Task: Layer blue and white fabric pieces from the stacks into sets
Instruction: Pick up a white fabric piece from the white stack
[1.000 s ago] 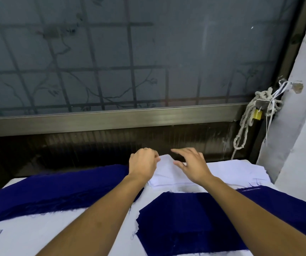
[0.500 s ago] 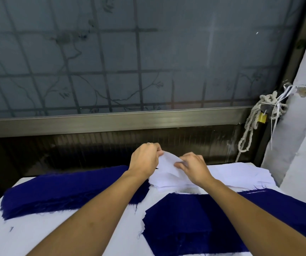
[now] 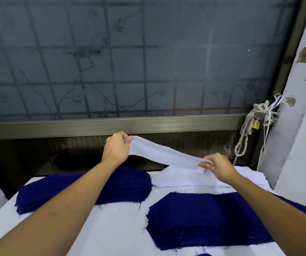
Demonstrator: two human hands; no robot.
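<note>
Lifting one white piece (image 3: 163, 156) off the white stack (image 3: 185, 179) at the table's (image 3: 111, 228) far right: its left end is pinched by the left hand (image 3: 117, 148), held high; its right end is pinched by the right hand (image 3: 217, 166), just above the stack. Both ends should be pulled taut so a single layer is peeled, then laid squarely on the near blue stack (image 3: 194, 217).

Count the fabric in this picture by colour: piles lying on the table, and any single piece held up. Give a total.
Blue piles: 2, one far left, one near right.
White pile: 1.
White piece held up: 1, pinched by the left hand and the right hand.
Total: 4.
A blue scrap at the bottom edge is too cut off to count.
</note>
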